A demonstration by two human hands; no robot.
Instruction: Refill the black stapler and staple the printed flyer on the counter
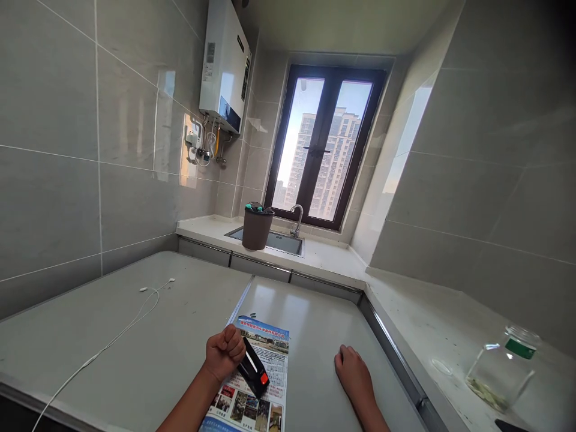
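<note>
My left hand (pixel 225 350) is curled into a fist, right beside the upper end of a black stapler (pixel 252 367) with a red-orange piece on it. Nothing shows inside the fist. The stapler lies slanted on a printed leaflet (pixel 274 342) with a blue top and rows of photos, and my left forearm covers part of its lower left. Off to the right of the leaflet, my right hand (pixel 354 373) rests on the grey table with its fingers curled in and nothing visible in them. Tiny grey pieces (pixel 252 315) that look like staples lie above the leaflet.
A white cable (pixel 114 339) runs across the table (pixel 189 336) at left. Behind, a brown bin (pixel 257 229) stands by the sink (pixel 288 243) with its faucet (pixel 296 219). On the right counter (pixel 405 300) are a glass jar (pixel 499 372) and a clear round lid (pixel 441 366).
</note>
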